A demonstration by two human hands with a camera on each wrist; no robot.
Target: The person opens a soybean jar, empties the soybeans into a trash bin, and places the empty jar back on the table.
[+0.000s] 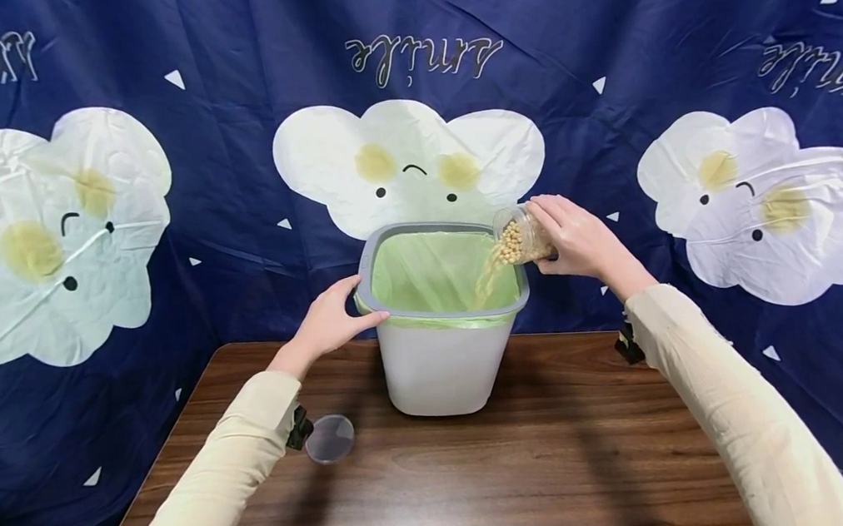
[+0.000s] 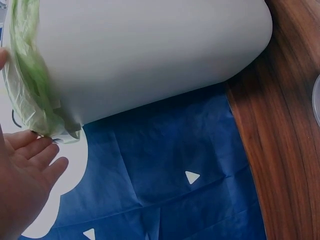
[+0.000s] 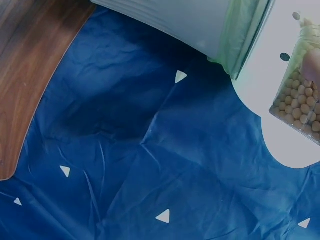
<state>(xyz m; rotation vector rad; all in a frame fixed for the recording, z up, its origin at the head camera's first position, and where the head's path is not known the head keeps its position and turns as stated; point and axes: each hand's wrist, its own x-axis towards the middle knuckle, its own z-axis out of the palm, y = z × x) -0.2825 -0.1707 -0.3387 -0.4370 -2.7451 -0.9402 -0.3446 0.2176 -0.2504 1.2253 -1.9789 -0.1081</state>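
Observation:
A light grey trash bin (image 1: 442, 370) stands upright, lined with a green plastic bag (image 1: 415, 272) under a darker grey rim (image 1: 441, 315). At the rim's left corner my left hand (image 1: 329, 319) holds the bin, thumb on the near side and fingers on the left side. My right hand (image 1: 573, 237) grips a clear plastic jar (image 1: 532, 237) of soybeans (image 3: 298, 102), tilted mouth-down-left over the bin's right edge. A stream of soybeans (image 1: 492, 272) falls from its mouth into the bag. In the left wrist view, fingers (image 2: 37, 155) touch the folded bag edge (image 2: 30, 75).
A round clear lid (image 1: 330, 438) lies on the brown wooden table (image 1: 440, 478), left of the bin. Behind the table hangs a dark blue cloth (image 1: 231, 146) printed with white clouds and triangles. The table's back edge runs just behind the bin.

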